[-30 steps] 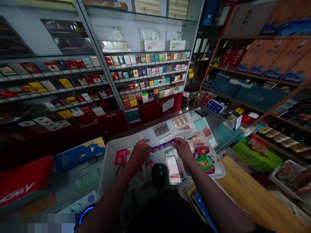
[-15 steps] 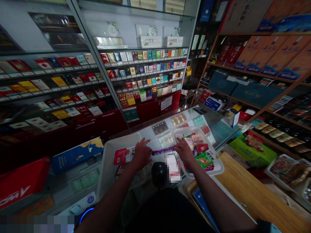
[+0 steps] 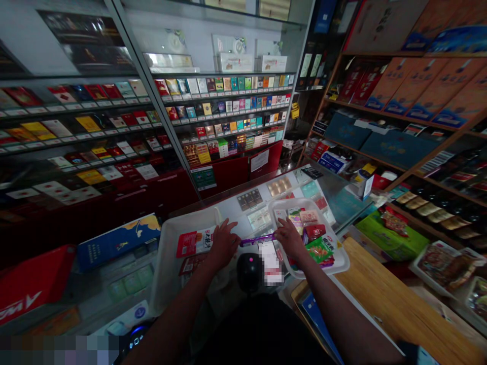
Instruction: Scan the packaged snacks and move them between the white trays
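A slim purple snack packet (image 3: 256,240) is stretched lengthwise between my two hands over the glass counter. My left hand (image 3: 225,241) pinches its left end, and my right hand (image 3: 288,237) pinches the right end. Beneath my left hand stands a white basket (image 3: 167,253) holding a red-and-white snack packet (image 3: 193,242) and other packs. My right hand is over the edge of a second white tray (image 3: 344,261), which holds several snack bags, among them a green bag (image 3: 319,249). Just below the purple packet are a black rounded device (image 3: 248,272) and a lit phone (image 3: 271,261).
Cigarette shelves (image 3: 228,121) line the wall ahead. A blue box (image 3: 119,241) and a red box (image 3: 34,284) lie on the counter at left. On the right are a wooden tabletop (image 3: 380,289), a green box (image 3: 391,230) and shelves of boxed goods.
The purple packet stays between both hands, now held more level. A light on the black device has turned from blue to pink. The view has shifted slightly.
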Tool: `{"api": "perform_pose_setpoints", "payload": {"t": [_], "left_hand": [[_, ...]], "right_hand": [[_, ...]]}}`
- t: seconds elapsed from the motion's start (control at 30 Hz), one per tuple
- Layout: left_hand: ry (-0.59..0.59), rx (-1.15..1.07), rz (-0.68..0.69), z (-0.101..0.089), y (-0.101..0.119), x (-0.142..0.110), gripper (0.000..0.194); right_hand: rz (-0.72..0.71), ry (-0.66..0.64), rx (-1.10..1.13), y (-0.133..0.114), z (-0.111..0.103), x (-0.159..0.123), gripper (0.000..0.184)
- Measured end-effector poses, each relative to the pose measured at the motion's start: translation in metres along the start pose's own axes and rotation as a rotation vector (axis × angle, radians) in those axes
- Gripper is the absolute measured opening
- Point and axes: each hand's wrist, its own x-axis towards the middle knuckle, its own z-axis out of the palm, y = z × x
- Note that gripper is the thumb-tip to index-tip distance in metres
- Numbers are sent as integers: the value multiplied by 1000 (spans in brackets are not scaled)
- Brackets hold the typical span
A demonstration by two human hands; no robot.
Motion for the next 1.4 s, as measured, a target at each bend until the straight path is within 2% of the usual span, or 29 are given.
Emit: {"api": "perform_pose_setpoints", "payload": {"t": [0.23,0.4,0.63,0.8,0.93,1.23,1.4], "left_hand": [[19,-12,-25,0,-6,0,16],[37,-5,-49,-14,-20,0,13],[14,56,-179,-50,-55,-8,21],[-31,141,-265,-72,-87,-26,24],[-79,222,-321,-83,-105,-46,27],[-180,375,-410,-94,-109,-81,29],[-174,350,-480,-96,-108,-88,22]], "right_hand": [[-27,-15,-18,-5,-2,2,18],[25,27,-20,-17,7,12,15],[-82,-99,-123,-74,22,37,18],[-173,-234,-250,-119,40,53,18],[-259,-317,-345,-145,59,61,20],[-388,-414,-453,-177,99,66,27],[-412,-419,-465,-182,105,64,31]]}}
